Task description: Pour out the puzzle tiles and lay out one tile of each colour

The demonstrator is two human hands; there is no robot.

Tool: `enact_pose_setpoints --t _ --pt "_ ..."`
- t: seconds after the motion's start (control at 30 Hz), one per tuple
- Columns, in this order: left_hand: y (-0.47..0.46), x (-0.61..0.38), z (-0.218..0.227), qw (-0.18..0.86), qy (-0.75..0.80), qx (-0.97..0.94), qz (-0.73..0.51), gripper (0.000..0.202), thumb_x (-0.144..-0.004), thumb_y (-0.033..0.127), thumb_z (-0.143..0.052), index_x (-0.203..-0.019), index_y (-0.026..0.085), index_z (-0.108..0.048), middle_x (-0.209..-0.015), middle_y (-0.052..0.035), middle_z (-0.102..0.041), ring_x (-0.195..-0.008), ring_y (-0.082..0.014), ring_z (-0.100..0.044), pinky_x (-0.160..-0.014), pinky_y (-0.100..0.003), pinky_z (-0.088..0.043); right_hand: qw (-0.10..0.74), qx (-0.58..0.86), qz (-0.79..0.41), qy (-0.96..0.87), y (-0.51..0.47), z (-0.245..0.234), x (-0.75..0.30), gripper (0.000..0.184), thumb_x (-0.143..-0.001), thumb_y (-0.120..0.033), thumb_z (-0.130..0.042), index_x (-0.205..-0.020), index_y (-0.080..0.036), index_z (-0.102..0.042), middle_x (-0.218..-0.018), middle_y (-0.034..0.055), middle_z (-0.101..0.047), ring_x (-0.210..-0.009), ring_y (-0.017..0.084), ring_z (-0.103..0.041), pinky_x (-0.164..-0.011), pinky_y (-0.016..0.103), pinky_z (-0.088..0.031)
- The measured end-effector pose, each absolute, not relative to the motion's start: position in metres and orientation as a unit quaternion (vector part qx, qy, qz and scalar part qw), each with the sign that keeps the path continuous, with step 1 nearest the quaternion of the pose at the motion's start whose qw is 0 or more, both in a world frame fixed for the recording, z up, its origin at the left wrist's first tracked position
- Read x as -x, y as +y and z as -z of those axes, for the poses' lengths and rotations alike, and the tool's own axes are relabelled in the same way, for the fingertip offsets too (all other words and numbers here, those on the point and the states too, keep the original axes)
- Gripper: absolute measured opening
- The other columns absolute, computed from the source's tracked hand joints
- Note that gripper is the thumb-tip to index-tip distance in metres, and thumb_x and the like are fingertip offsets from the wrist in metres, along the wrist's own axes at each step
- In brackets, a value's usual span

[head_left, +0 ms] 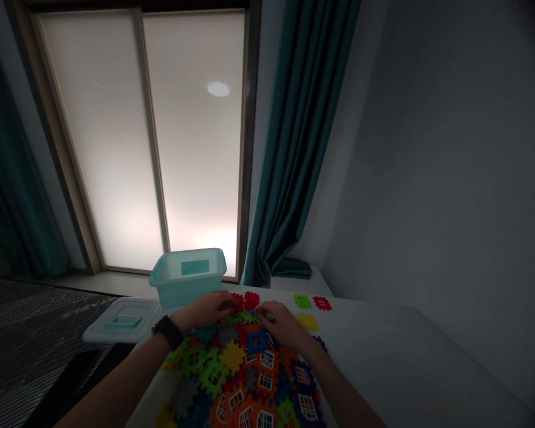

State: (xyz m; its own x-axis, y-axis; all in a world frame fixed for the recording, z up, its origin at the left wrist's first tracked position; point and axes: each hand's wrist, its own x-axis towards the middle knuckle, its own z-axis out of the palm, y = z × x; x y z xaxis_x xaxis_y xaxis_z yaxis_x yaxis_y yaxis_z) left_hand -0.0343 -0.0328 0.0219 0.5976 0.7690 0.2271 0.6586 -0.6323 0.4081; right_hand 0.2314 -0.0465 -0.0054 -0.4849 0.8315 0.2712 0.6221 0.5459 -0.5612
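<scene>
Interlocking plastic waffle blocks [232, 368] spread across the near edge of the tabletop [405, 362], below a teal plastic bin [187, 279] at its far edge, while the left hand [203, 310] rests its fingers on a red block [237, 301] and the right hand [279, 330] pinches a small dark block [270, 317].

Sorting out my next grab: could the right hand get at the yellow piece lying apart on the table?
Probably yes. The right hand is close beside the yellow foam block, which lies on the white table apart from the pile of interlocking blocks; nothing appears to stand between them.
</scene>
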Motion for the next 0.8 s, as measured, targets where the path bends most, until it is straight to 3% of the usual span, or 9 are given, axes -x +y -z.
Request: enact_pose_setpoints --t 0.27,0.8 --pt "-0.053 0.045 -0.001 0.154 0.424 -0.859 -0.243 0.023 -0.097 0.029 -0.051 -0.115 0.027 -0.066 -0.113 -0.0048 -0.07 -0.106 -0.0243 -0.064 -0.091 -0.038 -0.051 0.233 0.413 -0.194 -0.859 -0.054 0.004 -0.222 0.026 -0.096 -0.027 -0.049 -0.112 -0.023 -0.07 -0.116 0.0067 -0.073 -0.111 0.026 -0.064 -0.101 0.041 -0.042" --pt "-0.071 0.087 0.021 0.088 0.505 -0.832 -0.214 0.023 -0.09 0.032 -0.059 -0.111 0.025 -0.066 -0.115 -0.0064 -0.067 -0.11 -0.0284 -0.058 -0.094 -0.042 -0.048 0.218 0.405 -0.182 -0.869 -0.062 0.004 -0.229 0.027 -0.097 -0.028 -0.047 -0.113 -0.024 -0.069 -0.117 0.0079 -0.072 -0.112 0.027 -0.062 -0.1 0.045 -0.043"
